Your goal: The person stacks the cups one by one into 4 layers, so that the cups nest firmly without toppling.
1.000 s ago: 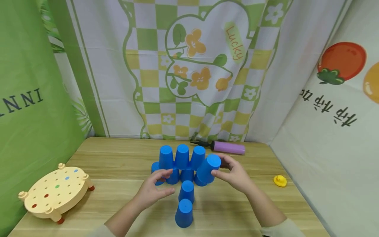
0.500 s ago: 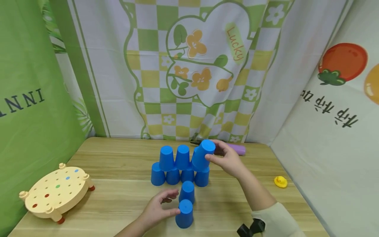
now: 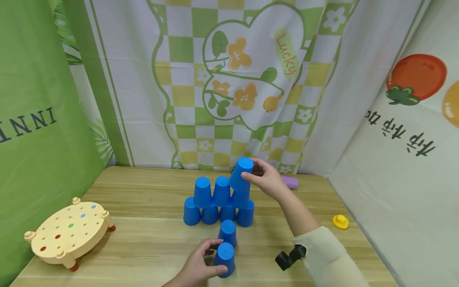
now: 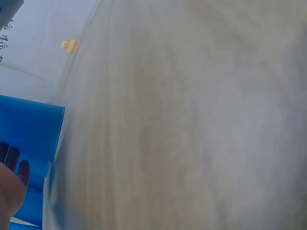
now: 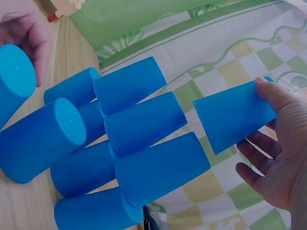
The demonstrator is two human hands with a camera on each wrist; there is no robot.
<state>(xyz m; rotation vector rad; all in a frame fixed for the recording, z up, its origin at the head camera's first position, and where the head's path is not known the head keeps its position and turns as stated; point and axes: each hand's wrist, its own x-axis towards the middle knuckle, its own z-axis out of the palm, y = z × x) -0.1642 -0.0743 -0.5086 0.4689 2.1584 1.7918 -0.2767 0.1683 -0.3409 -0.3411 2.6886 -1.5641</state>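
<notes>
My right hand (image 3: pixel 269 180) pinches a blue cup (image 3: pixel 241 173) between thumb and fingers, mouth down and slightly tilted. In the right wrist view, a small gap separates this held cup (image 5: pixel 235 115) from the upper row of upside-down blue cups. That row has three cups, such as the middle cup (image 3: pixel 221 192), standing on a bottom row of several more, with an end cup (image 3: pixel 191 211) at left. My left hand (image 3: pixel 199 263) has its thumb and fingers around the nearest blue cup (image 3: pixel 226 257). Just behind that one stands another blue cup (image 3: pixel 228 231).
A round cream pegboard (image 3: pixel 69 233) on short legs sits at the table's left. Behind the cups lies a purple pump (image 3: pixel 289 182), partly hidden by my right hand. A yellow toy duck (image 3: pixel 340 221) is near the right edge. Printed curtains surround the wooden table (image 3: pixel 143 231).
My right hand has lifted its cup up and leftward, from beside the stack to above the upper row. My left hand has moved down and toward me, from the stack to the nearest cup.
</notes>
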